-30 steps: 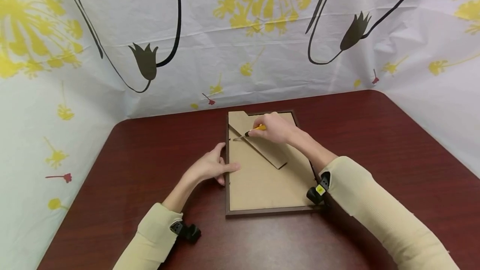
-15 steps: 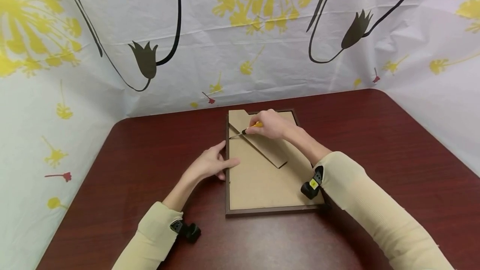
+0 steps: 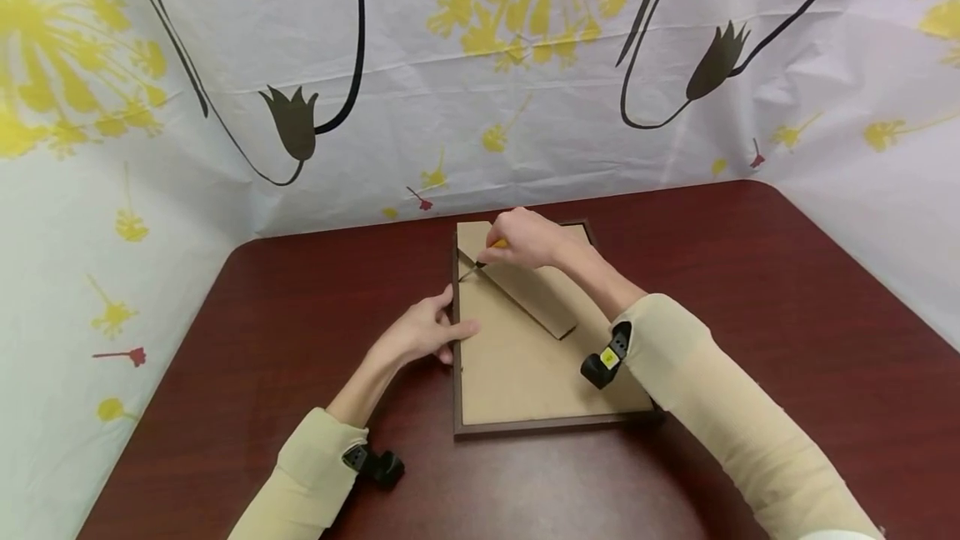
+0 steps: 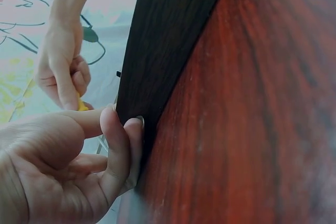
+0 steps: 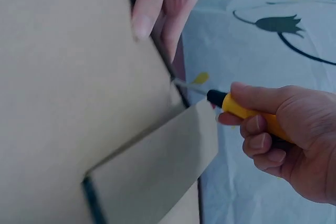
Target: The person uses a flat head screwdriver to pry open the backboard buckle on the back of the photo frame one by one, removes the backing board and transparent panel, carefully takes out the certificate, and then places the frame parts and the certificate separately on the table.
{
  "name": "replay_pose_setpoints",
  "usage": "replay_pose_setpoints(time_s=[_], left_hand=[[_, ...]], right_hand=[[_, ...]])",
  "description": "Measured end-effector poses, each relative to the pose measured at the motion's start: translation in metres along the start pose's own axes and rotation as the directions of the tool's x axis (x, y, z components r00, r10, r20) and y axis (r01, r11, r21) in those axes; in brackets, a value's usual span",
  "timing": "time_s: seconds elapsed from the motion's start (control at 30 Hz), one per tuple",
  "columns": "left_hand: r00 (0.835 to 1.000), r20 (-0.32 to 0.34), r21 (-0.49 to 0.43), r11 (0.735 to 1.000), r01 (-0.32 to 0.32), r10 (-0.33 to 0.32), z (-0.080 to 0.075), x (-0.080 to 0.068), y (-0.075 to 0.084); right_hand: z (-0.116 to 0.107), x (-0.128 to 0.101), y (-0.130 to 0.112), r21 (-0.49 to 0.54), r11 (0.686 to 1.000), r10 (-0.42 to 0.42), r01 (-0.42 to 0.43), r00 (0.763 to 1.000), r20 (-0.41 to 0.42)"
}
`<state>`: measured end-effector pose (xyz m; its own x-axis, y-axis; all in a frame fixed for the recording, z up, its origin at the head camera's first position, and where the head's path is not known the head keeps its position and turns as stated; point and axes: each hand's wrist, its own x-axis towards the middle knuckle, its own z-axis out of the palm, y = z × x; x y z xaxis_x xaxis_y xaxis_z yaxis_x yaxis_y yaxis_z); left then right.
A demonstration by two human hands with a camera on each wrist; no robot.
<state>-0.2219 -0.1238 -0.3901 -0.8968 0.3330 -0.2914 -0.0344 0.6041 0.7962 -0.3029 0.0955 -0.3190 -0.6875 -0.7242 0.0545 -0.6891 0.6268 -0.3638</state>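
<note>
A picture frame (image 3: 555, 421) with a dark brown rim lies face down, its tan backing board (image 3: 525, 382) upward. On the board, a cardboard easel stand (image 3: 536, 298) slants from upper left toward the middle. My left hand (image 3: 420, 330) grips the frame's left side, thumb on the board and fingers along the outer edge. In my right hand (image 3: 528, 238) is a screwdriver (image 5: 236, 106) with a yellow and black handle, held above the easel stand. Its metal tip meets the inner left edge of the rim, just beyond my left fingers.
The frame lies on a dark red wood table (image 3: 315, 290). Behind and beside the table hangs a white sheet (image 3: 420, 40) printed with yellow and grey flowers. Black wrist cameras are strapped to both sleeves.
My right hand has moved left and slightly away from me. The screwdriver's tip has gone from over the board to the rim's left edge. My left hand keeps its hold.
</note>
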Motion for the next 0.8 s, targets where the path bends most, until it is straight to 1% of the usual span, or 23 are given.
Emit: replay_pose_setpoints(time_s=[0.23,0.33,0.43,0.53,0.7,0.8], left_hand=[[1.0,0.004,-0.029,0.999,0.027,-0.027,0.002,0.001,0.002],[1.0,0.003,-0.041,0.999,0.031,-0.031,0.003,0.001,0.002],[1.0,0.003,-0.048,0.998,0.028,-0.028,0.004,0.001,0.002],[1.0,0.008,-0.046,0.999,0.021,-0.021,0.003,0.001,0.002],[1.0,0.015,-0.021,1.0,0.002,-0.002,0.002,0.001,0.002],[1.0,0.017,0.001,1.0,0.003,-0.003,0.001,0.002,0.003]], right_hand=[[-0.006,0.01,-0.014,-0.086,0.996,-0.014,0.016,0.999,0.029],[-0.01,0.016,-0.024,-0.124,0.992,0.001,0.006,0.999,0.054],[-0.013,0.024,-0.037,-0.175,0.985,0.025,-0.007,0.995,0.1],[-0.015,0.034,-0.05,-0.238,0.971,0.053,-0.017,0.987,0.149],[-0.016,0.048,-0.069,-0.357,0.934,0.091,-0.009,0.972,0.216],[-0.014,0.055,-0.077,-0.39,0.921,0.115,-0.01,0.962,0.247]])
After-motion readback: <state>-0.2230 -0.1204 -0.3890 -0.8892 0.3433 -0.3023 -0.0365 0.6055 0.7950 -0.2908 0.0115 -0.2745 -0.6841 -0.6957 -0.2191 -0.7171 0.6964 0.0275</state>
